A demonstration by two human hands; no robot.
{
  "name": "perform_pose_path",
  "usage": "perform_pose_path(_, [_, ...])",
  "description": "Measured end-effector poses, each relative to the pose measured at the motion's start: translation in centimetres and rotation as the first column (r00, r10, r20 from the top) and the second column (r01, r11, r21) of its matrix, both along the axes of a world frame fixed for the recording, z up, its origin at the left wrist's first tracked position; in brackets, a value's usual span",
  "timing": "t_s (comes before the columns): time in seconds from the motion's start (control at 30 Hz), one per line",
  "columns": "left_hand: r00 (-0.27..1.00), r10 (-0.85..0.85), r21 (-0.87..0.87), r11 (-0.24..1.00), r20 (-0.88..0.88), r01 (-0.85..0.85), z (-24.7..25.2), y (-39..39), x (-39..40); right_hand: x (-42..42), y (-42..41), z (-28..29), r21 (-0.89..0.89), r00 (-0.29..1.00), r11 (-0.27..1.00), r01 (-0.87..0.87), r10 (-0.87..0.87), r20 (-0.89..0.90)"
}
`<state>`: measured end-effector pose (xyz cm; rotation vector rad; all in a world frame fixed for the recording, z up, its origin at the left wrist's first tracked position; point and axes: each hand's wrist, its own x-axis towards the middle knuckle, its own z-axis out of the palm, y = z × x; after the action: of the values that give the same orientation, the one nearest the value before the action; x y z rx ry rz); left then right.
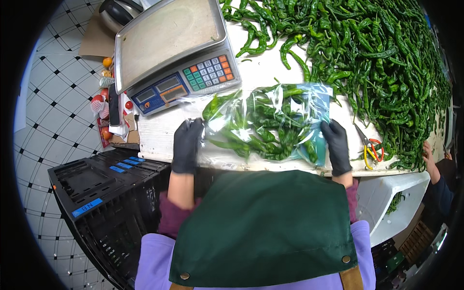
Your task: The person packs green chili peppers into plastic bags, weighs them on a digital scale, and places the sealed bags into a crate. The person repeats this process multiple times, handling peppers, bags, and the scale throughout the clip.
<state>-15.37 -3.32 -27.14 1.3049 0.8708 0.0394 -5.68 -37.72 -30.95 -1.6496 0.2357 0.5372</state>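
A clear plastic bag (226, 132) of green peppers (268, 136) lies on its side across the white tabletop in front of me. Its right end has a blue-green band (320, 146). My left hand (186, 146), in a black glove, pinches the bag's left end. At the banded end, my right hand (337, 146), gloved the same way, grips the edge between thumb and fingers. Folds and glare on the film blur some of the peppers inside. Just past the bag, a few loose peppers (299, 63) rest on the table.
A digital scale (170, 36) with a metal tray stands at upper left. Peppers heap (380, 65) along the right. Scissors (372, 148) with red and yellow handles lie near the front edge. Black crates (108, 181) stand left, a white foam box (395, 206) right, near another person's hand (429, 156).
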Motion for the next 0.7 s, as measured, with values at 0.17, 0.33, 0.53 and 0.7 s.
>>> perform_pose_path(0.17, [0.980,-0.200,0.171,0.966,0.018,0.194,-1.1,0.1,-0.2,-0.1,-1.0,-1.3,-0.111,1.000,0.994,0.020,-0.019,0.013])
perform_pose_path(0.33, [0.988,-0.155,0.063,0.986,-0.022,0.156,-1.5,0.6,-0.4,-0.6,-1.7,-0.1,-0.152,0.991,0.980,0.132,-0.136,-0.014])
perform_pose_path(0.53, [0.984,-0.170,-0.088,0.981,0.061,0.175,-3.1,1.7,-1.2,-0.2,-1.9,0.6,-0.084,0.994,0.991,0.103,-0.106,-0.028])
perform_pose_path(0.7, [0.989,-0.142,-0.093,0.986,-0.036,0.138,-3.5,1.8,-1.2,0.1,-1.6,-0.2,-0.028,0.992,0.995,0.095,-0.097,-0.078])
